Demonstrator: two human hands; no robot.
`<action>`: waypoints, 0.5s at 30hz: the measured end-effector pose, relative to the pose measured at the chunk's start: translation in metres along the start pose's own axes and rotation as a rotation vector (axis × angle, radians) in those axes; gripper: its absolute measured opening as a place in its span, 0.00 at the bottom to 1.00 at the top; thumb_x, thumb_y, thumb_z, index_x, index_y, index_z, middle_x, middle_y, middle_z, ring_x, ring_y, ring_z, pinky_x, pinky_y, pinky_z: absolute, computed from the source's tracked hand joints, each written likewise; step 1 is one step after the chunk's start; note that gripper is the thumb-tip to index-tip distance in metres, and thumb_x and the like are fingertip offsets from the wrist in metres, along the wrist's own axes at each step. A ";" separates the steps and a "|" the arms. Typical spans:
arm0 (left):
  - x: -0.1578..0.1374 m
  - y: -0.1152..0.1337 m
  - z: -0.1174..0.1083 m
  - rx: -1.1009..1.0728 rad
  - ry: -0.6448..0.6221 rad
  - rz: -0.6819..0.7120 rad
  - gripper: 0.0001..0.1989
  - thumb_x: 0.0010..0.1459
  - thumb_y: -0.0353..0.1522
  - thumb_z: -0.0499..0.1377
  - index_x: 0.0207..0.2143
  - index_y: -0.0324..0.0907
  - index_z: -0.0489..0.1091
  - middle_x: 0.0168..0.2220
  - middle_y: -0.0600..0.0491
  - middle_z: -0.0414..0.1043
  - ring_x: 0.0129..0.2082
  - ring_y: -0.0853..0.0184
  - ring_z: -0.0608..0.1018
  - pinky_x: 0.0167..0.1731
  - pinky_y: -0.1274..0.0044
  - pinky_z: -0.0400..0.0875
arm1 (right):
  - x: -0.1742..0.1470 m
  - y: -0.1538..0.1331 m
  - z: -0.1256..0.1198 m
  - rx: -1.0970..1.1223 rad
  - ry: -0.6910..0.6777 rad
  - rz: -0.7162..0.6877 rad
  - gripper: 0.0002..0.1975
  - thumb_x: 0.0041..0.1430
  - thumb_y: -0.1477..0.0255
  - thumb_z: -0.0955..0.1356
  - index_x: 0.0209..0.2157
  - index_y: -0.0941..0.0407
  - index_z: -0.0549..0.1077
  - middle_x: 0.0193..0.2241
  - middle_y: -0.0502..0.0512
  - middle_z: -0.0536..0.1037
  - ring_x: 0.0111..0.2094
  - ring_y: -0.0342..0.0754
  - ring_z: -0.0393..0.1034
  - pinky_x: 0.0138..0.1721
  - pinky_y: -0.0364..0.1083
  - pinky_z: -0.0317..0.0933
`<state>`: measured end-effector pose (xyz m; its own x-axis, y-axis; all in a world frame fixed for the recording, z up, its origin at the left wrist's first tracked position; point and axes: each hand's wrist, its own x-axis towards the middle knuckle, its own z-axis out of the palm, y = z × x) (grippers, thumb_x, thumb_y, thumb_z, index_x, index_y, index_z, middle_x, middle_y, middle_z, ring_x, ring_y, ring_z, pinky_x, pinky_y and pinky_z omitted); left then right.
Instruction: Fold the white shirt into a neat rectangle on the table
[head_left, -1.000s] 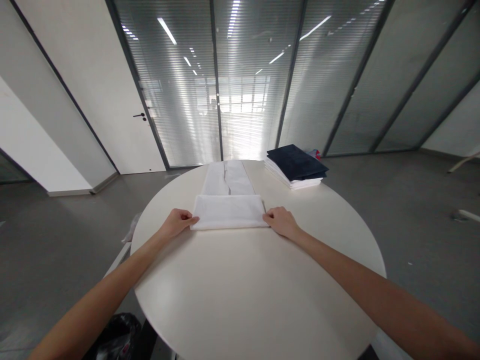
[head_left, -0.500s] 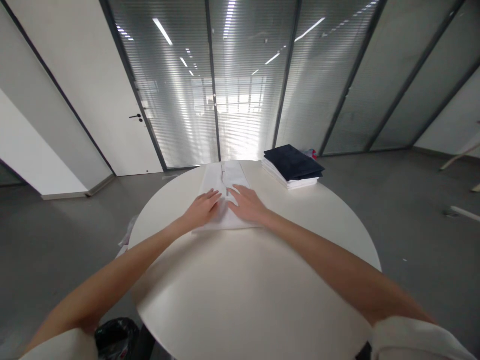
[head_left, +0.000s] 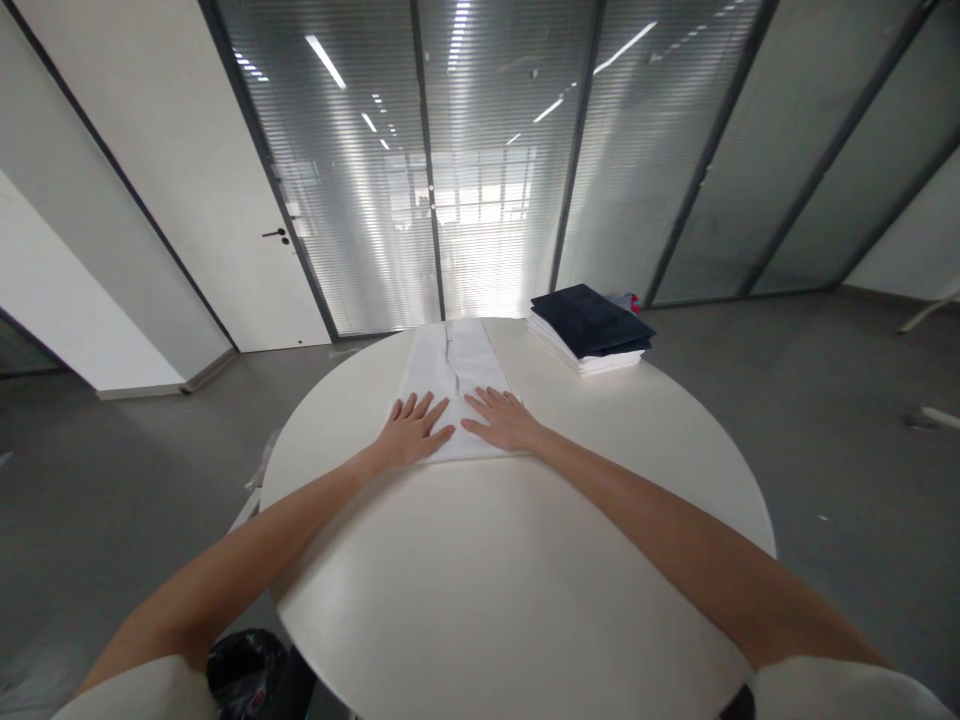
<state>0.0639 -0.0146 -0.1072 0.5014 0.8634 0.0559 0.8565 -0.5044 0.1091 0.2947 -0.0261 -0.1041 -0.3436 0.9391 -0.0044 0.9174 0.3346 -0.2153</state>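
A white folded cloth (head_left: 469, 350) lies flat near the far side of the round table, its two side edges meeting along a seam down the middle. My left hand (head_left: 412, 430) rests palm down on its near left part, fingers spread. On the near right part lies my right hand (head_left: 502, 418), also flat with the fingers apart. The thumbs point toward each other across a small gap. Whether the cloth is a garment I cannot tell.
The white round table (head_left: 480, 580) carries a stack of folded white cloths (head_left: 600, 364) at its far right, topped by a dark navy folded cloth (head_left: 589, 318). A bin with a black bag (head_left: 247, 670) stands at the lower left. Behind is a glass partition (head_left: 487, 160) with blinds.
Both hands have slid toward me and apart, from the middle seam out to the cloth's near corners. Their fingers are now more widely spread, and the cloth looks flatter.
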 end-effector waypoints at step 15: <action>-0.033 0.020 0.008 0.050 0.053 0.071 0.34 0.69 0.50 0.43 0.71 0.43 0.49 0.71 0.37 0.44 0.69 0.40 0.49 0.63 0.50 0.45 | -0.037 -0.010 0.001 -0.022 0.022 -0.035 0.41 0.65 0.43 0.50 0.70 0.54 0.51 0.71 0.60 0.47 0.71 0.57 0.40 0.68 0.59 0.35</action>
<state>0.0650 -0.0533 -0.1149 0.5550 0.8240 0.1139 0.8248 -0.5629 0.0534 0.2985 -0.0642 -0.1028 -0.3711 0.9283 0.0240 0.9094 0.3685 -0.1931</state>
